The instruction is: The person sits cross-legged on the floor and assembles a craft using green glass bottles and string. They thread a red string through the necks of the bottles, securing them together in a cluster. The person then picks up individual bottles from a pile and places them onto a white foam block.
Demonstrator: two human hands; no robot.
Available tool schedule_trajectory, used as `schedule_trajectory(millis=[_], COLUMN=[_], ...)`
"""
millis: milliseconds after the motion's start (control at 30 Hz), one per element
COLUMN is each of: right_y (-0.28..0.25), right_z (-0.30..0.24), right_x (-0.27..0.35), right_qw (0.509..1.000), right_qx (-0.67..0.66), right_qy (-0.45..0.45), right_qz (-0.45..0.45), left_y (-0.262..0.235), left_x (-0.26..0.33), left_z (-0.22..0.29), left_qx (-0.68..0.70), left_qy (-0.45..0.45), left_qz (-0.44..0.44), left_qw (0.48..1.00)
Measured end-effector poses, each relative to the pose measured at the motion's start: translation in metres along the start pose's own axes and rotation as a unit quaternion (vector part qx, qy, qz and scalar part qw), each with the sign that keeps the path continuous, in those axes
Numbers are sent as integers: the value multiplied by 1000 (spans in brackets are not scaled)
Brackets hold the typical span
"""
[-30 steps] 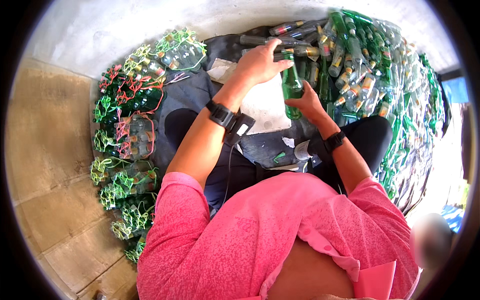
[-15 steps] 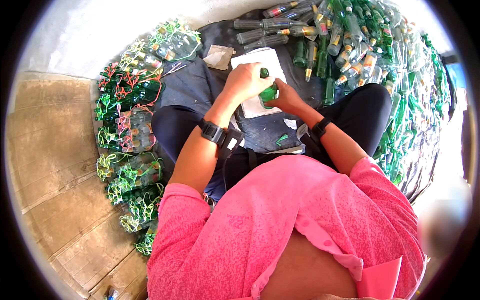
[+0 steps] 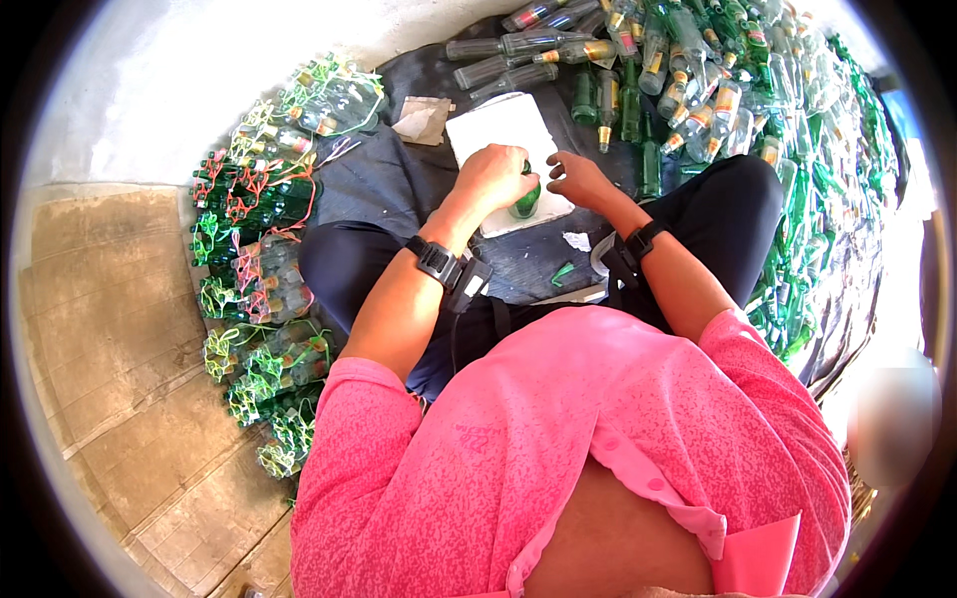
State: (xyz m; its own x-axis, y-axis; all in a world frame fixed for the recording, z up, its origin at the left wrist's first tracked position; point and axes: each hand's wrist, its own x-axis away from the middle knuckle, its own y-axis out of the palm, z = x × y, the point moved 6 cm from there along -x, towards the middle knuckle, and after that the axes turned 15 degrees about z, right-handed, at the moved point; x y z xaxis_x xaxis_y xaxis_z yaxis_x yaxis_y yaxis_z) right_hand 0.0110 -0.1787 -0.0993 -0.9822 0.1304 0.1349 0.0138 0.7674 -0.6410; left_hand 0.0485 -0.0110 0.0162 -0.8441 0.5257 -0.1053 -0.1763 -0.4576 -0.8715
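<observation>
A green bottle is held in the left hand, whose fingers are curled tight around its top part, so only the bottom part can be seen below the fist. The bottle is stood on a white slab that is laid on a dark cloth in front of the person's knees. The right hand is held just beside the bottle, with its fingers loose and spread, and nothing is gripped in it; whether it touches the glass cannot be told. A black band is worn on the left wrist and another black band on the right wrist. A crumpled bit of paper is seen near the far left corner of the slab. Small green scraps are dropped on the cloth close to the legs. Bundles of bottles tied with bright string are stacked on the person's left, beside a sheet of brown cardboard. A big heap of loose bottles, green and clear, is piled ahead and on the right
</observation>
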Motion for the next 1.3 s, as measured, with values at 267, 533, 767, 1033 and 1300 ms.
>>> schedule_trajectory(millis=[267, 533, 767, 1033, 1300], right_y=[4, 10, 22, 22, 21], right_z=[-2, 2, 4, -3, -2], right_x=[-1, 0, 8, 8, 8], right_qw=[1000, 999, 996, 995, 994], right_qx=[-9, 20, 60, 68, 77], right_qy=[-7, -28, -26, -34, -34], right_qz=[-17, -19, -65, -72, -69], left_y=[5, 7, 10, 13, -44], left_x=[0, 5, 8, 5, -20], left_z=[-7, -1, 0, -11, -22], left_qx=[-3, -67, -61, -74, 24], left_qy=[-15, 1, 19, 32, -19], left_qz=[-14, -82, -128, -123, -40], left_qw=[1000, 994, 990, 989, 999])
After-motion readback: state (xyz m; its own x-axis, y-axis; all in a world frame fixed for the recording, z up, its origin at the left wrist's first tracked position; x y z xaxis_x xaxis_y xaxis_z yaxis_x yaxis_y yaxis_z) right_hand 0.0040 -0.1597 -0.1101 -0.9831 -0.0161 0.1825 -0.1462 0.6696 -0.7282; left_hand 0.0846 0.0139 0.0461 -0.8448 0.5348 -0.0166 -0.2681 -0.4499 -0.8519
